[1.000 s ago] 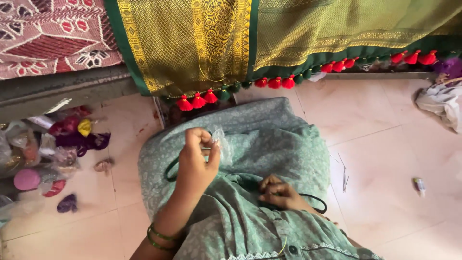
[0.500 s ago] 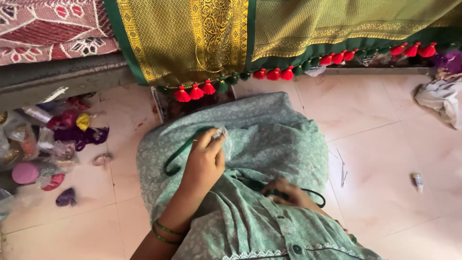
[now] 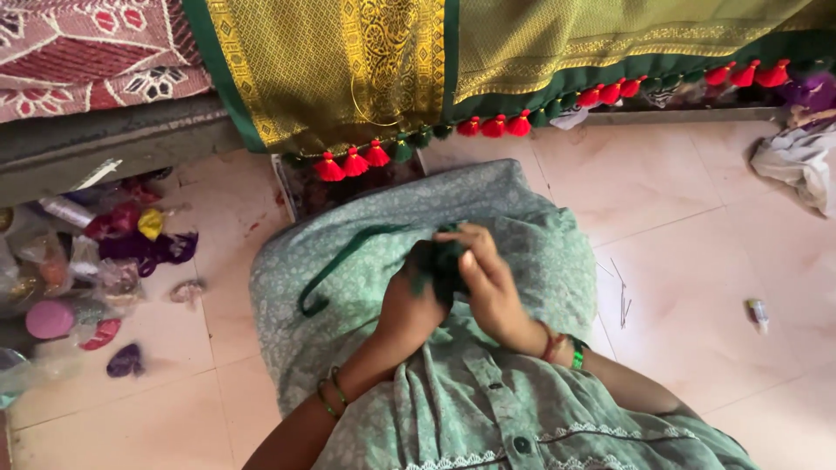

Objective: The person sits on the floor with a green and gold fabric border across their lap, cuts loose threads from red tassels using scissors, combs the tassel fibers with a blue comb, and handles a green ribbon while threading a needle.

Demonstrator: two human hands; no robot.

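Pale pink tiled floor (image 3: 679, 287), seen from above, with a lap in green printed cloth (image 3: 418, 383) filling the near middle.

On that lap, both hands together over a bundle of dark green thread (image 3: 433, 263). Left hand (image 3: 409, 305) curled around the bundle from below, fingers closed on it, thin bangles at the wrist. Right hand (image 3: 489, 283) pressed against the same bundle from the other side, fingers (image 3: 475, 239) bent over its top and gripping it, red and green bangles at the wrist. From the bundle, a dark green cord (image 3: 335, 265) trailing leftward across the lap and ending in a loop near the knee.

Just right of the lap, a few thin needles or pins (image 3: 622, 296) on the tile; farther right, a small tube-like object (image 3: 758, 313), too small to tell more. To the left, a heap of coloured thread bundles and plastic bags (image 3: 96, 261) on the floor.

Beyond the knees, a green and gold sari (image 3: 392, 61) hanging over an edge, its hem lined with red tassels (image 3: 353, 162) alternating with dark green ones. Far left, a red patterned bedcover (image 3: 78, 52); far right, a crumpled pale cloth (image 3: 797, 165).
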